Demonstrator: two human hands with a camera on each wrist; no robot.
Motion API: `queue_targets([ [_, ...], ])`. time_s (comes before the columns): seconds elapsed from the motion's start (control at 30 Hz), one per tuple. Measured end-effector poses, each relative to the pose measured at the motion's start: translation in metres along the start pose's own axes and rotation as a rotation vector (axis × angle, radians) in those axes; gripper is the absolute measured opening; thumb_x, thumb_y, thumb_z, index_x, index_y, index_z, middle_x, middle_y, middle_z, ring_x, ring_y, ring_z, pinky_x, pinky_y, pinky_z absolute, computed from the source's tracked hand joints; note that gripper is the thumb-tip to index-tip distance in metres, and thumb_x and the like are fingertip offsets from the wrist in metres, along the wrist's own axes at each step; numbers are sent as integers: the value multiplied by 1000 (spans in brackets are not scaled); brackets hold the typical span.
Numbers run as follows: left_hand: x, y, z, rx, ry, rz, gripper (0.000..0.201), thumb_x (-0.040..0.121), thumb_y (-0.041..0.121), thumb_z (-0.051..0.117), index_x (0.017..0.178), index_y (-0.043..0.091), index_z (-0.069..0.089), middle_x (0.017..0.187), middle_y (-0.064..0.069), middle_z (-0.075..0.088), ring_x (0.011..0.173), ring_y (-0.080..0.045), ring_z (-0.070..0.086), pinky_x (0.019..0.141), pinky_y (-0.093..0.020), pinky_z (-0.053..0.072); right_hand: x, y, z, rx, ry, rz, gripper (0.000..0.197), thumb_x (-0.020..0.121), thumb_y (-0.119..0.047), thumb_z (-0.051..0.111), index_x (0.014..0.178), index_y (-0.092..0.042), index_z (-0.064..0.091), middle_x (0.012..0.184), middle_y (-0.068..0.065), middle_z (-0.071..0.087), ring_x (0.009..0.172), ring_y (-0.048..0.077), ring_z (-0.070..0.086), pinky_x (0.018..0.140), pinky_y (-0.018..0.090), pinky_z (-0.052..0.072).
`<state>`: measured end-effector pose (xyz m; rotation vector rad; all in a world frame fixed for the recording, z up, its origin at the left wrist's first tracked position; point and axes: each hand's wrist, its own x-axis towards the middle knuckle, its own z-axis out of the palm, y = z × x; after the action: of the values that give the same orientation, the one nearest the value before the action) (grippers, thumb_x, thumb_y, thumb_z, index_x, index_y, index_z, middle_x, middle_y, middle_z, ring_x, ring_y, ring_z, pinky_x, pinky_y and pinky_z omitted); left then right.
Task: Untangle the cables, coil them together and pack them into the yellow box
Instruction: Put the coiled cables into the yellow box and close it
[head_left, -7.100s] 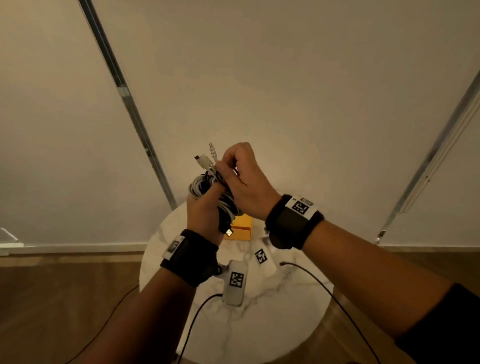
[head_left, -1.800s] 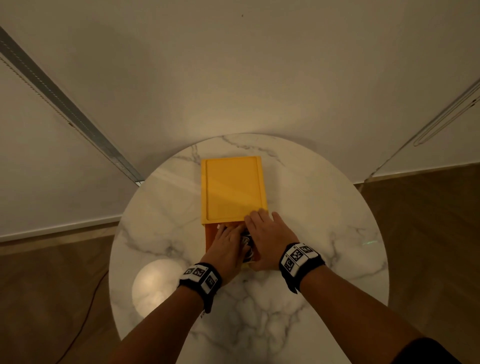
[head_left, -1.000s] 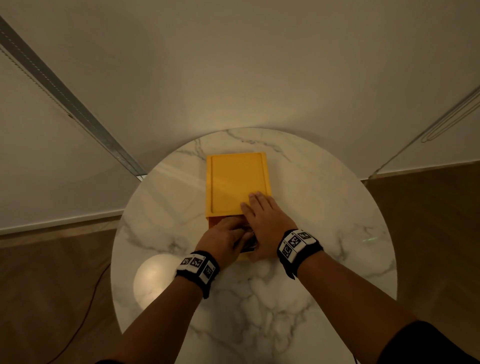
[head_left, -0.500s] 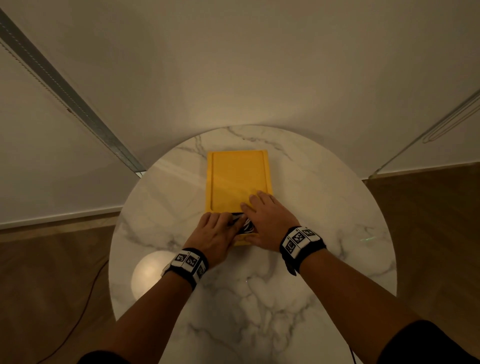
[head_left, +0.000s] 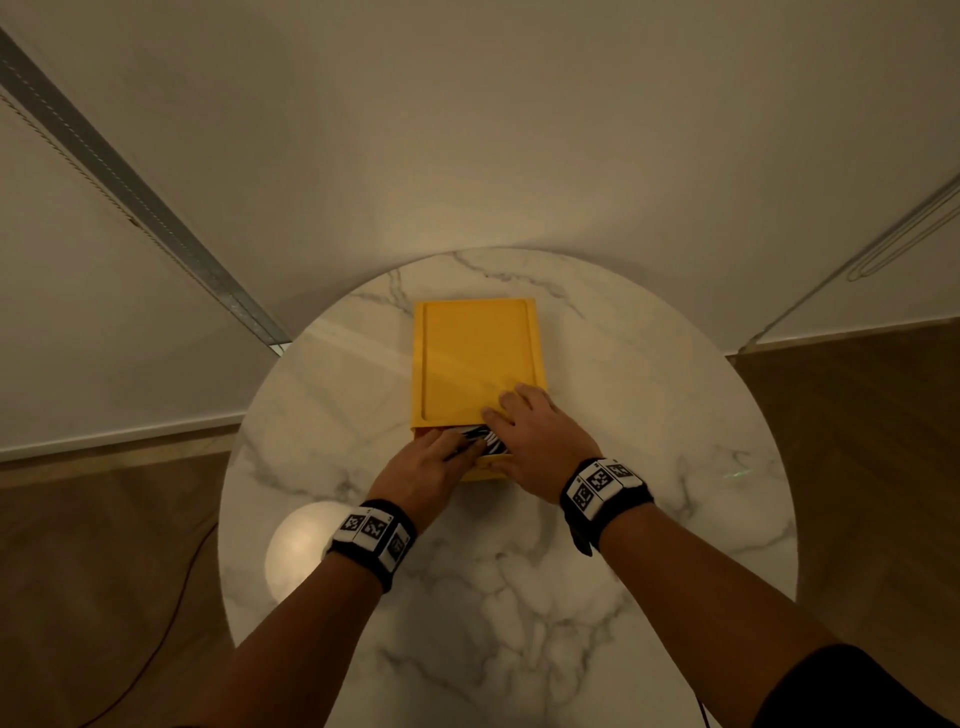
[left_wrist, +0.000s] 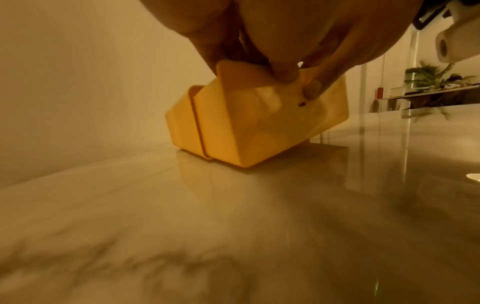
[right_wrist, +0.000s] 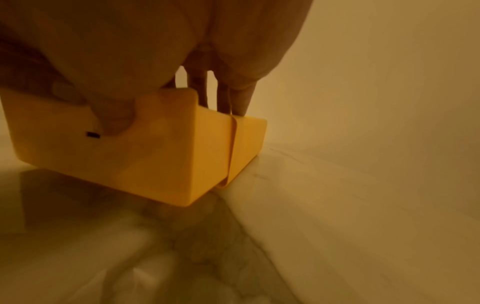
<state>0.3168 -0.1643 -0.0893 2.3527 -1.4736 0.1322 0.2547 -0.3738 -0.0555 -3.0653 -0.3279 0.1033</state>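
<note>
One yellow box sits on the round marble tabletop, a little toward 12 o'clock from its centre. It appears to be a sliding case: an outer sleeve covers most of an inner tray, and only the tray's 6 o'clock end sticks out. In that gap a single bundle of coiled cables, black and white strands together, shows; how many cables it contains cannot be counted from here.

The left hand lies at the tray's 7 o'clock corner, fingers reaching flat over the cables, probably to keep the coil pressed down so nothing snags the sleeve edge. Its thumb bears on the tray's end wall. It looks open, pressing and not gripping.

The right hand straddles the joint at 5 o'clock: straight fingers lie on the sleeve top and the thumb pushes the tray's end wall, likely to drive tray and sleeve together. It too is open.

Two hands, one box, one bundle; closing looks nearly complete.
</note>
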Motion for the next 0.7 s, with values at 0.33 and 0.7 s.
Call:
queue_targets([
  [0.33, 4, -3, -7, 119, 54, -14, 40, 94, 17, 46, 124, 19, 72, 117, -9, 64, 104, -33, 56, 91, -48, 51, 3, -5, 7, -83, 73, 4, 64, 70, -43, 86, 121, -9, 67, 118, 16, 67, 113, 46, 62, 97, 54, 51],
  [0.7, 14, -28, -15, 37, 64, 41, 27, 87, 15, 56, 98, 14, 81, 88, -6, 70, 75, -30, 66, 59, -35, 55, 12, -3, 15, -58, 232, 10, 34, 68, -15, 88, 98, -13, 72, 98, 10, 69, 97, 42, 67, 84, 47, 58],
])
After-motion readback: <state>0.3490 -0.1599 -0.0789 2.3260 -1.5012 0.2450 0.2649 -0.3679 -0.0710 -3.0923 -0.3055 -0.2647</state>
